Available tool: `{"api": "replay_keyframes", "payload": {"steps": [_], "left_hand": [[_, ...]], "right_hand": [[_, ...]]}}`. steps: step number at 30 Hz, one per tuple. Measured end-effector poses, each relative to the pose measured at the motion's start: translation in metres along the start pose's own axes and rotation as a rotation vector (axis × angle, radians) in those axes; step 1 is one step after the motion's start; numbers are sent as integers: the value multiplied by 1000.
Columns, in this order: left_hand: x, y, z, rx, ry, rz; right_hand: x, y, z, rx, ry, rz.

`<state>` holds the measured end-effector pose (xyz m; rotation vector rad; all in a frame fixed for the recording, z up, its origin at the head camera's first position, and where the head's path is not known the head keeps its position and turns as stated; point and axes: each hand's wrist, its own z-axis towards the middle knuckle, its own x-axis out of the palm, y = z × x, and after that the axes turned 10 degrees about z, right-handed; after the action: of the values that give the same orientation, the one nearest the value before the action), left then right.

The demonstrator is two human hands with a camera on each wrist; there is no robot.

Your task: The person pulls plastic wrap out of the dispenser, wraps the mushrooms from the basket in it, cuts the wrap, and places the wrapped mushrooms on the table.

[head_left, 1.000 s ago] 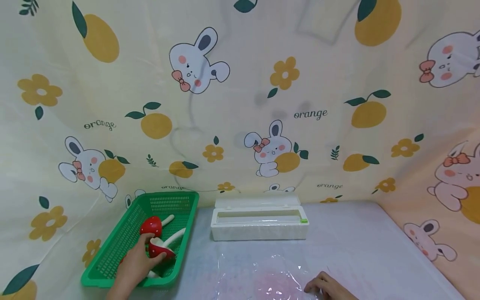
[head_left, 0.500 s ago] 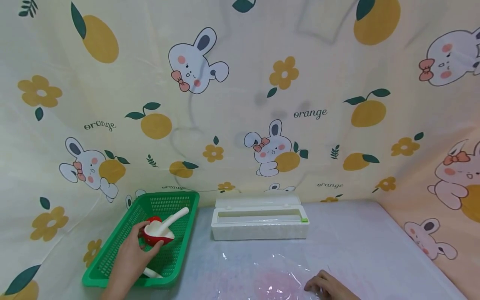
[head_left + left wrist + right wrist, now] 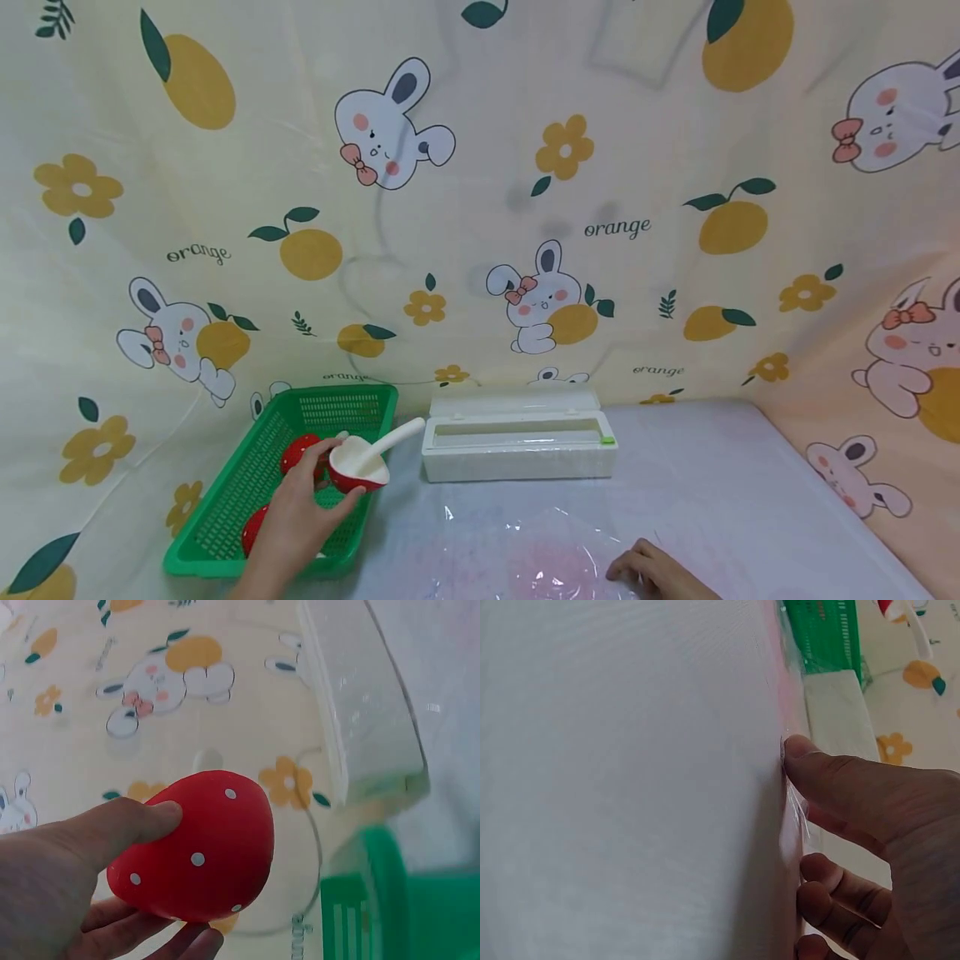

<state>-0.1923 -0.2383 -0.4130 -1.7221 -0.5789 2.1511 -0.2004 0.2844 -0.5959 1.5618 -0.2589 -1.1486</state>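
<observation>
A deep-bowled spoon point(image 3: 358, 463), red with white dots outside and white inside, is held by my left hand point(image 3: 302, 515) above the basket's right rim. Its white handle points up and to the right. In the left wrist view, my thumb lies on the dotted back of the spoon point(image 3: 210, 851), with fingers beneath. My right hand point(image 3: 658, 572) pinches the edge of clear plastic film point(image 3: 480, 546) at the lower right. The right wrist view shows the thumb at that film edge point(image 3: 799, 806). Under the film is a pink round shape point(image 3: 555, 571), its kind unclear.
A green basket point(image 3: 213, 500) on the left holds other red dotted spoons point(image 3: 300, 454), partly behind my left hand. At the back stands a white box point(image 3: 517, 465) with its lid up and a small green piece point(image 3: 607, 440) at its right end. A printed curtain point(image 3: 480, 208) hangs behind.
My left hand has lifted the spoon out of the green basket and carried it rightward, over the basket's right rim. My right hand stays at the film's edge.
</observation>
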Motion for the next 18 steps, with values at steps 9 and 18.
{"api": "replay_keyframes", "payload": {"steps": [9, 18], "left_hand": [[31, -17, -3, 112, 12, -13], [64, -33, -2, 205, 106, -47]], "right_hand": [[-1, 3, 2, 93, -1, 51], [0, 11, 4, 137, -10, 59]]}}
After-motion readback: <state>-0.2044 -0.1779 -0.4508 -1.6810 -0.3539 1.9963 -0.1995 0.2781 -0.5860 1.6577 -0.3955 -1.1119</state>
